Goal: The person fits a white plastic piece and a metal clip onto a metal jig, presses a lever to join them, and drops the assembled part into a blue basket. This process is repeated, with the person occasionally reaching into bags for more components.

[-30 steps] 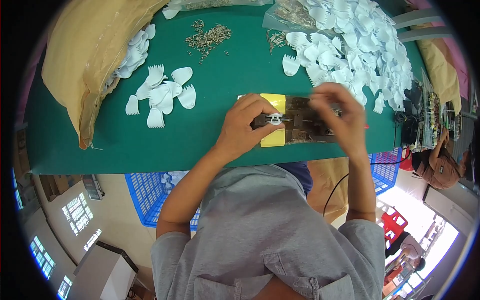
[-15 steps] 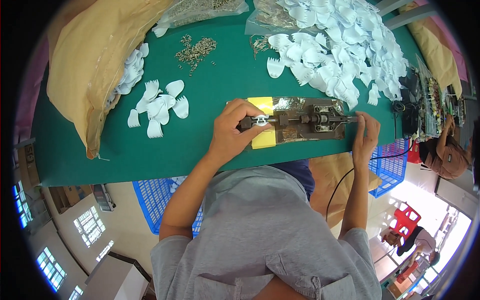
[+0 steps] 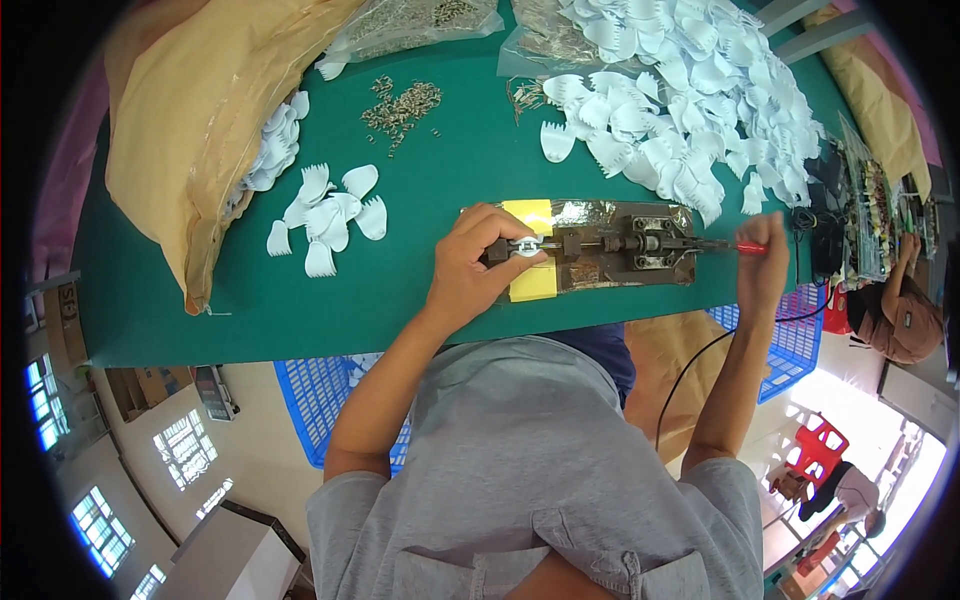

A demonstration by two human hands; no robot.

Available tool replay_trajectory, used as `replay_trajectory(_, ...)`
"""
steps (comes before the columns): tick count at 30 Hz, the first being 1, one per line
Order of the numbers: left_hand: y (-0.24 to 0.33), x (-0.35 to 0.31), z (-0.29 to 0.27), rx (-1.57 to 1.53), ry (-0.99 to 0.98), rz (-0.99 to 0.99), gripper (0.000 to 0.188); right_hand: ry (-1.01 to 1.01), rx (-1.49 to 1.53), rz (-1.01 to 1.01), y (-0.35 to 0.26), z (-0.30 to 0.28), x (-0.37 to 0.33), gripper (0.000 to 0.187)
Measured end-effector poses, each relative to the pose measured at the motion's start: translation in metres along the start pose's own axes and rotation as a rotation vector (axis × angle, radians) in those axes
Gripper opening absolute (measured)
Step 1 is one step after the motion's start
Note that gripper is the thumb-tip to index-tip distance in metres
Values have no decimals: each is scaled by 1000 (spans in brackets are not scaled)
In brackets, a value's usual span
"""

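My left hand [image 3: 468,262] pinches a small white plastic hair claw clip [image 3: 527,246] between thumb and fingers. The clip sits at the left end of a dark metal clamp fixture [image 3: 652,243], beside a yellow patch [image 3: 532,285] on its base. At the fixture's right end, the fingers of my right hand [image 3: 765,262] are closed round its red lever handle [image 3: 750,248]. Left of the fixture lies a small cluster of white toothed clip halves [image 3: 325,222]. My fingers partly hide the clip.
A large heap of clip halves [image 3: 690,110] covers the back right. Small metal springs [image 3: 402,112] lie at the back, near clear plastic bags [image 3: 415,25]. A tan sack [image 3: 200,150] with clip halves stands at left. Below the table edge are blue crates [image 3: 300,400]; people work at far right.
My right hand has moved right, and the red lever handle now shows in its grip. The left hand keeps its pinch on the clip. The whole view has shifted slightly.
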State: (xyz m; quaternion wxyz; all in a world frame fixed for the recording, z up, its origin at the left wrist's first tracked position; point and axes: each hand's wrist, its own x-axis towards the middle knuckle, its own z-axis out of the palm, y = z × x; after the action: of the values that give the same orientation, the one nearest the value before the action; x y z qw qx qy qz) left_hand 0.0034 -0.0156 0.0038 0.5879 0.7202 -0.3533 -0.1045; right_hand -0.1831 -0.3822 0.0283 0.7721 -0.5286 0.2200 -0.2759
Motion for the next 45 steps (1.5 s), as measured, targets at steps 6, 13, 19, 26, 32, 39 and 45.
replay_trajectory(6, -5, -5, -4, -1, -24, 33, 22, 55, -782, -437, -19, 149, -31, 44)
replay_trajectory(13, 6, -1, -4, -131, 58, 107, 23, 230, 221, 69, -4, 41, -5, 37)
replay_trajectory(19, 60, -70, -100, -86, 25, 48, 35, 329, -58, 54, 24, 3, -14, 29)
replay_trajectory(26, 74, -106, -148, 508, 184, -270, 40, 108, -969, -608, 2, 105, -10, 11)
replay_trajectory(32, -1, -39, -114, 958, 101, 94, 34, -923, -1283, -814, 24, 197, 54, 37)
replay_trajectory(39, -8, -27, -105, 927, 224, 158, 29, -1294, -1498, -818, 39, 219, 98, 28)
replay_trajectory(45, 75, -27, -41, 234, -29, 281, 28, -1315, -1494, -800, 37, 239, 93, 15)
